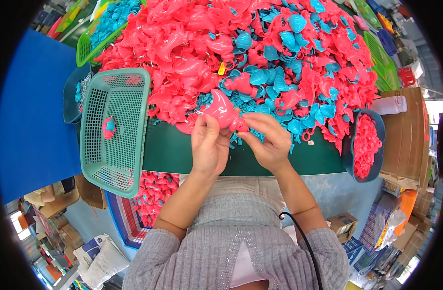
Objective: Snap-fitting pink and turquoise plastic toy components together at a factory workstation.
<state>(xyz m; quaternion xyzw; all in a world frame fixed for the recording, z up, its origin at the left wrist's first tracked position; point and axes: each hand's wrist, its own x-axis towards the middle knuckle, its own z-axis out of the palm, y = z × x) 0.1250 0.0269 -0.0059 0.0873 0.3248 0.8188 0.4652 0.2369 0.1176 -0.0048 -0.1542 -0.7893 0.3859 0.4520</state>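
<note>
Between my two hands, above the near edge of the green table, is a glossy pink curved plastic part (220, 107) with a small metal pin sticking out at its left. My left hand (209, 147) is closed round its lower left side, the thumb up near the pin. With thumb and forefinger my right hand (267, 137) pinches a small pink plastic piece (239, 125) at the part's lower right end. Whether that piece is joined to the curved part, I cannot tell. Just beyond lies a big heap of pink plastic parts (183, 67) mixed with blue shell-shaped pieces (279, 84).
To the left, a green mesh basket (143, 130) holds one pink-and-blue piece (109, 127). Behind it sits a dark bin (70, 99) with metal pins. At right stands a dark tub (377, 166) of small pink rings. A crate (116, 212) of pink parts is below the table.
</note>
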